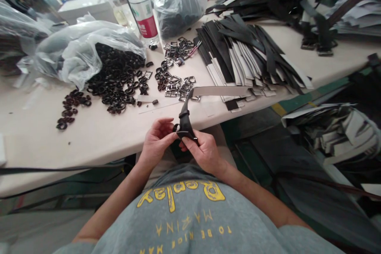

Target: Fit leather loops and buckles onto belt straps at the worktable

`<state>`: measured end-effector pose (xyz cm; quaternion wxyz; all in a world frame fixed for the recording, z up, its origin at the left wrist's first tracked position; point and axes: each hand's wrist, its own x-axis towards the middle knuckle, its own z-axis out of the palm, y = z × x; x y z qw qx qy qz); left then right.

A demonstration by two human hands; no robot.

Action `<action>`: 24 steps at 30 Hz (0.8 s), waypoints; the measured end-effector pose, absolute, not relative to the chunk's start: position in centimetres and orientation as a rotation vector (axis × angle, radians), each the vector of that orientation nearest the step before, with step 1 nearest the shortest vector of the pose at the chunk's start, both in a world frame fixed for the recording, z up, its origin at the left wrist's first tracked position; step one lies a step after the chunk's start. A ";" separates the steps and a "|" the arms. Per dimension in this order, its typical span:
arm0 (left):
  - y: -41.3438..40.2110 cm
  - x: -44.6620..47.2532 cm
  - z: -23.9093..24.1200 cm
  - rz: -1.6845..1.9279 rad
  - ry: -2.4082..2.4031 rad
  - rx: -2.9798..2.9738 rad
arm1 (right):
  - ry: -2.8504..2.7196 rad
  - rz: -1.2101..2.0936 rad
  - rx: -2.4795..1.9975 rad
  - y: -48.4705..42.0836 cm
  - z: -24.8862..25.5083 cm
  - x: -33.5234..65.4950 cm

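A black leather belt (pixel 186 121) is bent over in front of me at the table's edge. My right hand (pixel 205 151) grips its buckle end, thumb on top; a bit of shiny metal shows beside the thumb. From the other side my left hand (pixel 157 139) pinches the folded end, its other fingers curled. By those fingertips is a small black ring (pixel 176 127), probably a belt loop; whether it is held or only touched I cannot tell. Another loop (pixel 183 114) sits around the strap farther up. The belt's pale underside (pixel 220 91) runs right across the table.
Loose black belt loops (pixel 113 83) spill from a plastic bag (pixel 71 47) at left. Metal buckles (pixel 178 87) lie mid-table, with stacked black straps (pixel 244 51) to their right. Behind stand a bottle (pixel 143 16) and a filled clear bag (pixel 181 0). Finished-looking buckled belts (pixel 320 35) lie far right.
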<state>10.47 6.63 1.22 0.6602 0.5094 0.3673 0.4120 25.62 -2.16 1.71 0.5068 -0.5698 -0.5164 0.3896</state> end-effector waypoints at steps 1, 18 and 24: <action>6.6 10.5 1.2 0.890 0.811 1.162 | -1.269 0.925 -1.387 -2.1 1.7 25.6; 8.2 9.5 4.1 0.476 0.819 1.557 | -1.747 0.311 -1.722 -1.7 0.7 26.0; 8.6 9.9 3.9 0.444 0.780 1.357 | -1.766 0.399 -1.734 -1.7 0.8 26.2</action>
